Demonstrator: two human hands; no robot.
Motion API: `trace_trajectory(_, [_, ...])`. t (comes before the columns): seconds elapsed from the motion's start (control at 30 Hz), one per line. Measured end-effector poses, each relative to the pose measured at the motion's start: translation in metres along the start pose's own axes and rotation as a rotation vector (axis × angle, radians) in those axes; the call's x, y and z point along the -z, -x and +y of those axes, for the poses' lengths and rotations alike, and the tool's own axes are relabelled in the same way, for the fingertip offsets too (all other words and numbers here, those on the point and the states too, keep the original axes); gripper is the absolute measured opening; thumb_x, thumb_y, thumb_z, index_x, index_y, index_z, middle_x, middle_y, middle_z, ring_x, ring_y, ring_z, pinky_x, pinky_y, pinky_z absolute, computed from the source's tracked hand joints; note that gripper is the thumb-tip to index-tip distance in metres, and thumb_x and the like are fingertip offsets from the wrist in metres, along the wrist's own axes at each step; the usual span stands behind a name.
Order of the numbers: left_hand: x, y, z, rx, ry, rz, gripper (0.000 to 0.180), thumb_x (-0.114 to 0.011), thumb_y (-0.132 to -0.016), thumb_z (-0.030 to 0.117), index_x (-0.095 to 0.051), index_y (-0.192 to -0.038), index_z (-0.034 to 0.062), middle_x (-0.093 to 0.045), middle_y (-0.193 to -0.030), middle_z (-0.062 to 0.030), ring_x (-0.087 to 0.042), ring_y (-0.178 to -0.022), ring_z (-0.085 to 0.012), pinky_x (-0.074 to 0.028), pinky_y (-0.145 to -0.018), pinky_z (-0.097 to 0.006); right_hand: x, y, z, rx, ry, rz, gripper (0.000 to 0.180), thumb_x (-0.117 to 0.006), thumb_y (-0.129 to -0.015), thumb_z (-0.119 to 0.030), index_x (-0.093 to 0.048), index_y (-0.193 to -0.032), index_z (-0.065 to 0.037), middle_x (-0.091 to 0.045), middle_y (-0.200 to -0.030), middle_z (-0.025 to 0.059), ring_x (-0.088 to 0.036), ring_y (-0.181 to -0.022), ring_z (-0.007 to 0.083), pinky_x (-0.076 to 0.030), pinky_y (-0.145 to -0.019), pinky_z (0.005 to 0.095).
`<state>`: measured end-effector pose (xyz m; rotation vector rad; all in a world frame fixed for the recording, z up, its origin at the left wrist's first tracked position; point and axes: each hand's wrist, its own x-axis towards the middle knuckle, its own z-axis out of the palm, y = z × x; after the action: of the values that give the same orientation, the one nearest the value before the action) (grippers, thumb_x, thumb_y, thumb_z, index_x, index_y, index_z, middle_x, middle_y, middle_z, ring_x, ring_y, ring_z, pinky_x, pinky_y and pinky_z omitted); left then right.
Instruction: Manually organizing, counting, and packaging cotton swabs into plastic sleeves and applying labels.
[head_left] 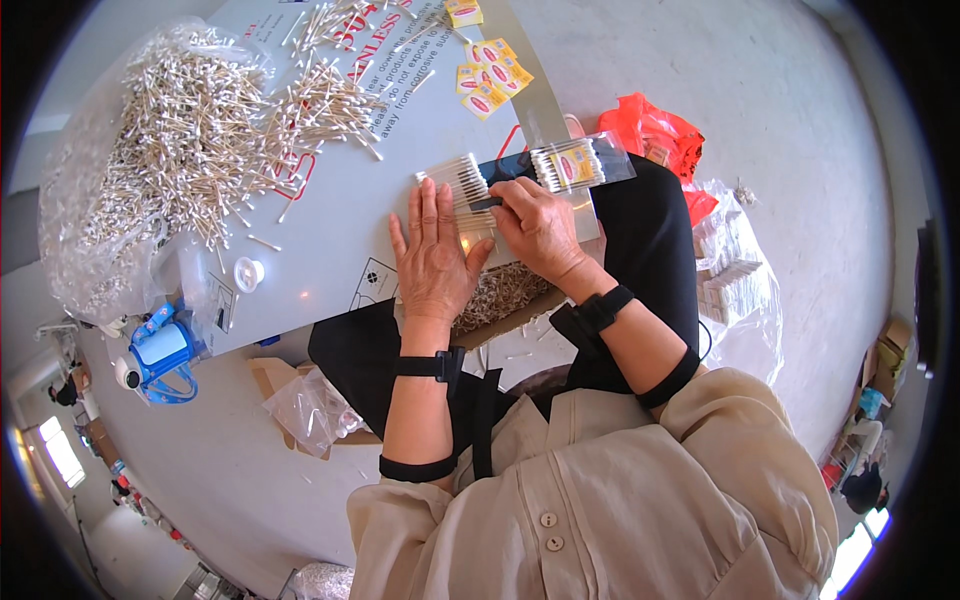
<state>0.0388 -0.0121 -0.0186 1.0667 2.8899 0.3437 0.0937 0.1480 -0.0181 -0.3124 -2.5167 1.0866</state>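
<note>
pressing down with the left hand, middle fingers close together, thumb and little finger splayed, tips at the left end of a row of cotton swabs near the edge of the table. pinching a dark strip in the right hand, hard by the swabs. careful: likely scattering the row by shoving too hard, perhaps toppling the filled pouch by swinging the right wrist wide.

Pretty bright, even light, though the window at lower left is blown out and the table has a tiny glare spot. Fisheye bends the edges hard, corners go black.
</note>
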Motion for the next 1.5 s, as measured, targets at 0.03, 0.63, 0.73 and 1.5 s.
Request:
trace_trajectory(0.03, [0.0, 0.0, 0.0, 0.0, 0.0, 0.0, 0.084, -0.055, -0.09, 0.053, -0.022, -0.153, 0.009, -0.023, -0.158, -0.0131, -0.021, -0.147, -0.0299, -0.013, -0.117, -0.054, 0.0, 0.0, 0.0, -0.026, -0.007, 0.009, 0.013, -0.064, -0.082, -0.012, -0.063, -0.094, -0.009, -0.063, -0.083, 0.0091, -0.064, -0.076, 0.0319, -0.051, -0.063, 0.0435])
trace_trajectory(0.63, [0.002, 0.0, 0.001, 0.0, -0.005, 0.001, 0.086, -0.059, -0.088, 0.053, -0.025, -0.151, 0.0051, -0.026, -0.157, -0.0138, -0.022, -0.146, -0.029, -0.012, -0.118, -0.055, 0.0, -0.008, -0.006, -0.11, 0.032, -0.043, 0.021, -0.067, -0.083, -0.014, -0.066, -0.103, -0.009, -0.066, -0.083, 0.009, -0.066, -0.07, 0.0299, -0.052, -0.061, 0.039])
trace_trajectory(0.73, [0.002, 0.0, 0.001, -0.001, -0.012, 0.0, 0.086, -0.058, -0.088, 0.054, -0.025, -0.151, 0.0052, -0.025, -0.157, -0.0133, -0.022, -0.147, -0.0289, -0.012, -0.118, -0.054, 0.0, -0.012, -0.007, -0.119, 0.066, -0.056, 0.023, -0.067, -0.082, -0.015, -0.066, -0.104, -0.009, -0.067, -0.084, 0.0095, -0.066, -0.069, 0.0292, -0.052, -0.061, 0.0389])
trace_trajectory(1.5, [0.002, 0.001, 0.001, 0.006, 0.018, 0.006, 0.085, -0.059, -0.087, 0.052, -0.026, -0.151, 0.0061, -0.025, -0.158, -0.0134, -0.021, -0.147, -0.0292, -0.012, -0.118, -0.055, -0.001, -0.018, -0.01, -0.13, 0.048, -0.063, 0.016, -0.065, -0.083, -0.014, -0.067, -0.099, -0.009, -0.068, -0.085, 0.0109, -0.067, -0.073, 0.0318, -0.053, -0.063, 0.0397])
